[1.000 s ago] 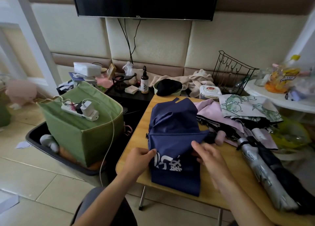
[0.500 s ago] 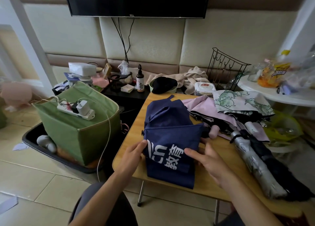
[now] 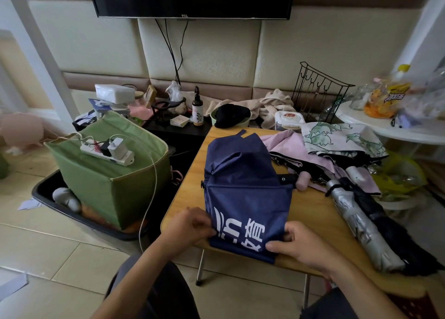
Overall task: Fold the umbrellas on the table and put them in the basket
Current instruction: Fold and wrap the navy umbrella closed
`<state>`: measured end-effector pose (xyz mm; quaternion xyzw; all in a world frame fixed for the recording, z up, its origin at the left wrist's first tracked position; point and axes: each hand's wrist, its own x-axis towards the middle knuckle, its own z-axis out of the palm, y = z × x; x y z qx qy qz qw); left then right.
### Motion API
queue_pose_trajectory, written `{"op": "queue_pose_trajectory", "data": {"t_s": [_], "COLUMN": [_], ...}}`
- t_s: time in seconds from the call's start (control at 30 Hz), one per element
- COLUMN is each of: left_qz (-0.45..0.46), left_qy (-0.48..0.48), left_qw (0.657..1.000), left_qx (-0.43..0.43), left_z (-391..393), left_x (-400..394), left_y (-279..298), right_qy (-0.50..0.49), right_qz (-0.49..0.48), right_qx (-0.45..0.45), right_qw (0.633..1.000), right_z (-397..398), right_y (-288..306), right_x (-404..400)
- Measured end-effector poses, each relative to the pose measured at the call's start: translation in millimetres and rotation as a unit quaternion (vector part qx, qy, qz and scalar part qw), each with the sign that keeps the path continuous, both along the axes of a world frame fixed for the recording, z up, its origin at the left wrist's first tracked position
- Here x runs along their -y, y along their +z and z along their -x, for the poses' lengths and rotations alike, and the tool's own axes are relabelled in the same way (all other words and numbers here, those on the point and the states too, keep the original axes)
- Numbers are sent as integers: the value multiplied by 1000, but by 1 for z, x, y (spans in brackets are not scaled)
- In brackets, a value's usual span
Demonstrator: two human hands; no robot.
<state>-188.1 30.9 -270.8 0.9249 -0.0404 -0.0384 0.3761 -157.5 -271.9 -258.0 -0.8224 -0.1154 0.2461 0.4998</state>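
Umbrella (image 3: 248,198), navy, lies flat at the table (image 3: 310,212) edge — left hand (image 3: 190,229) and right hand (image 3: 298,244) each pinch a side of its canopy, mid-fold; rolling it tight likely comes next.

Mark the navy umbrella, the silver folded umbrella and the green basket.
navy umbrella (image 3: 248,198): head view, canopy centre.
silver folded umbrella (image 3: 356,222): head view, mid canopy.
green basket (image 3: 101,186): head view, front wall.
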Motion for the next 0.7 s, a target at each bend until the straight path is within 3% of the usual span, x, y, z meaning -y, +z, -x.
{"op": "queue_pose_trajectory", "data": {"t_s": [0.13,0.27,0.37,0.6,0.63,0.7], "left_qz": [-11,66,46,14,-2,-14], "left_qy": [4,68,106,116,126,145], "left_qw": [1000,995,993,993,992,989], "left_qx": [-3,-22,21,-14,-18,-26], "left_z": [6,11,10,0,-1,-1], "left_x": [-2,7,12,10,11,12], "left_y": [2,1,-4,-18,-21,-24], "right_qy": [-59,-83,-96,-142,-157,-224], "right_qz": [40,73,70,102,109,129], "right_qx": [8,16,-2,-49,-15,166], "right_qw": [997,994,993,983,981,952], "right_z": [6,15,16,14,15,17], "right_y": [-8,-5,-5,-4,-1,10], "right_x": [3,2,-1,-6,-9,-15]}}
